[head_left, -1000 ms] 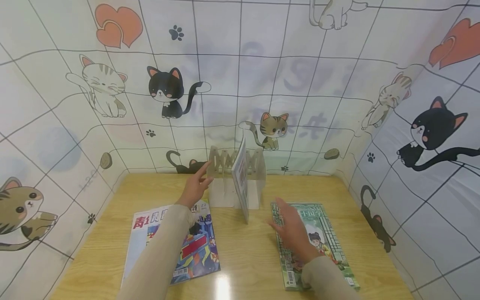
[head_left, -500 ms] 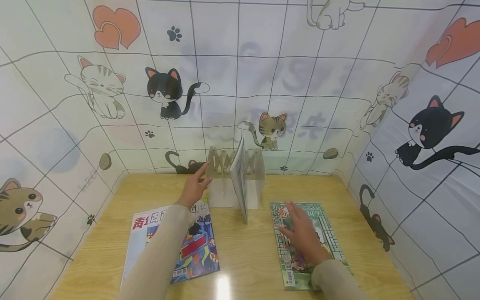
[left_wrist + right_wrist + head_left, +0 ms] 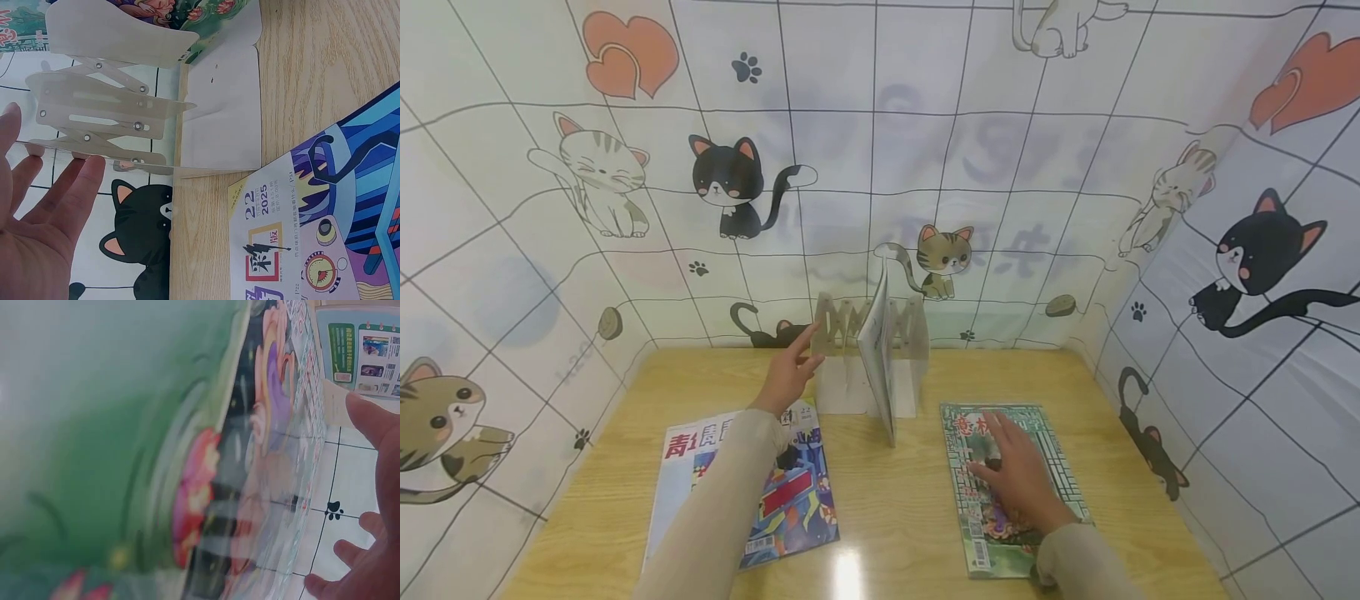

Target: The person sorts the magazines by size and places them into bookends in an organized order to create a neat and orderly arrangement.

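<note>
My left hand reaches to the left panel of a cream expanding book stand; its fingertips touch the panel's edge in the left wrist view. A thin magazine stands upright in the stand, nearly edge-on to the head view. My right hand hovers over or rests on a green magazine at the right, which lies flat with a girl pictured on its cover; contact cannot be told. In the right wrist view its thumb is spread from the fingers, and the green cover is close and blurred.
Several overlapping magazines lie flat on the left, partly under the left forearm. The wooden table runs back to a cloth wall printed with cats, which also rises along both sides.
My right hand has moved right and slightly toward me over the green magazine, uncovering its left side. The standing magazine has turned slightly, showing less of its right face. My left hand stays put.
</note>
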